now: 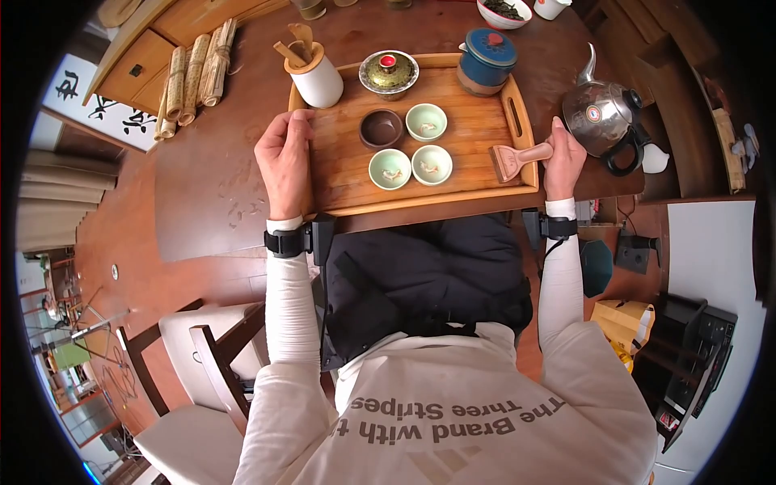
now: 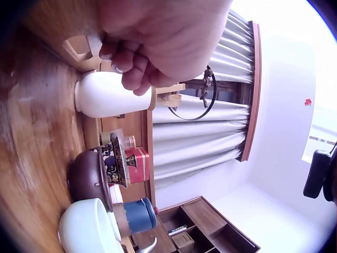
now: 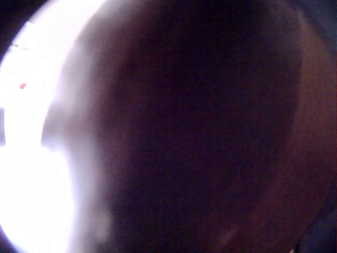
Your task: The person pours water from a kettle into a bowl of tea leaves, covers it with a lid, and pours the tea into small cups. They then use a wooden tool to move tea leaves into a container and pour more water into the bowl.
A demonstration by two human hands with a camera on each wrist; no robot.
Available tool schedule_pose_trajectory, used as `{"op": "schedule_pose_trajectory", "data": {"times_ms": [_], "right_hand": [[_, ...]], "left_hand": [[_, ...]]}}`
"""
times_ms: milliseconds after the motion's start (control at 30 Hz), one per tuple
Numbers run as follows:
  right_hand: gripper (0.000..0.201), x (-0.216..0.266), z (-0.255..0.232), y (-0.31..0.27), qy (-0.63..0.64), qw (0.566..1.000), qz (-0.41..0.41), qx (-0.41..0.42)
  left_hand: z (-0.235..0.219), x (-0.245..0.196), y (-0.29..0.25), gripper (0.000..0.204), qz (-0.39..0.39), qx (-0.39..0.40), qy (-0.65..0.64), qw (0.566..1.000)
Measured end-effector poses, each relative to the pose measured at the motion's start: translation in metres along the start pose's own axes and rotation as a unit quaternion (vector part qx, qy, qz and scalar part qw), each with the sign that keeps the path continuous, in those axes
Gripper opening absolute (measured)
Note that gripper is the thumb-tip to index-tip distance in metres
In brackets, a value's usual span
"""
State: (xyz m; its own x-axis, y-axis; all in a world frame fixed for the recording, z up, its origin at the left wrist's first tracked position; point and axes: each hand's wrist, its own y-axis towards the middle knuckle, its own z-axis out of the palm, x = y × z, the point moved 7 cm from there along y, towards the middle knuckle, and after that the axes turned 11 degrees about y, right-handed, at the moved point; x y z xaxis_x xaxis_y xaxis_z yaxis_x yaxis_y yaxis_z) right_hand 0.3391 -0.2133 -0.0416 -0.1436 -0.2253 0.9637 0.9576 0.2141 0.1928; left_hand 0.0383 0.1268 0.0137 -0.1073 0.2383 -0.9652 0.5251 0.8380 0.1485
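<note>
Pale sweatshirt (image 1: 485, 372) w/ printed text is nearest head cam. Past it, wooden tray (image 1: 420, 200) on brown desk (image 1: 202, 194). R hand (image 1: 565, 162): fingers pinch handle end of brush (image 1: 511, 163), which crosses tray's R rim, flat head over tray. L hand (image 1: 283, 162): fingers curled at tray's L edge; can't tell if they grip it.

L wrist cam adds side-on info: cut-out in tray's end wall near L hand, plus red box (image 2: 139, 166) beyond tray, hidden from head cam. Only head cam gets brush + whole kettle (image 1: 598, 117); L wrist catches just its spout. R wrist = mostly dark blur, no help w/ grip.

Edges: tray's near rim runs close to desk's near edge. Kettle just beside R hand, so tight there. More room L, desk stretching btw L hand & bamboo rolls (image 1: 194, 77). On tray: brown cup (image 1: 381, 128) + 3 pale green cups (image 1: 432, 158) grouped mid; white holder (image 1: 317, 85), lidded bowl (image 1: 388, 81), blue pot (image 1: 488, 61) along far side.
</note>
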Motion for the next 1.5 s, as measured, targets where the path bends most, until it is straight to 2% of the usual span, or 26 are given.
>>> {"op": "schedule_pose_trajectory", "data": {"times_ms": [333, 433, 500, 633, 933, 1033, 1433, 1500], "right_hand": [[0.043, 0.0011, 0.0017, -0.0011, 0.003, 1.000, 0.003, 0.007], [0.043, -0.0010, -0.0004, 0.0009, -0.007, 1.000, -0.005, 0.009], [0.044, -0.0001, 0.0004, 0.0019, -0.014, 1.000, -0.015, 0.012], [0.045, 0.0019, 0.0007, 0.0007, -0.040, 0.999, -0.028, 0.006], [0.044, 0.0041, 0.0024, -0.0010, -0.032, 0.999, -0.021, 0.014], [0.045, 0.0006, 0.0006, -0.0019, -0.019, 1.000, 0.014, 0.012], [0.046, 0.0014, 0.0029, -0.0007, -0.039, 0.999, 0.003, 0.021], [0.048, 0.0068, 0.0050, -0.0013, -0.040, 0.999, -0.030, 0.018]], "left_hand": [[-0.0006, -0.0006, -0.0010, 0.030, 0.017, 0.001, 0.021, 1.000], [-0.0009, 0.0001, -0.0003, 0.030, 0.014, 0.001, 0.011, 1.000], [-0.0010, 0.0028, -0.0006, 0.028, -0.015, -0.003, 0.009, 1.000], [0.0005, -0.0027, 0.0011, 0.028, 0.009, -0.005, 0.026, 1.000], [0.0003, 0.0035, -0.0024, 0.029, -0.019, -0.004, -0.004, 1.000], [-0.0005, 0.0053, -0.0011, 0.028, -0.006, -0.006, 0.000, 1.000], [-0.0004, 0.0012, -0.0020, 0.028, -0.004, -0.001, 0.005, 1.000], [-0.0005, -0.0008, -0.0027, 0.028, -0.002, -0.005, 0.011, 1.000]]}}
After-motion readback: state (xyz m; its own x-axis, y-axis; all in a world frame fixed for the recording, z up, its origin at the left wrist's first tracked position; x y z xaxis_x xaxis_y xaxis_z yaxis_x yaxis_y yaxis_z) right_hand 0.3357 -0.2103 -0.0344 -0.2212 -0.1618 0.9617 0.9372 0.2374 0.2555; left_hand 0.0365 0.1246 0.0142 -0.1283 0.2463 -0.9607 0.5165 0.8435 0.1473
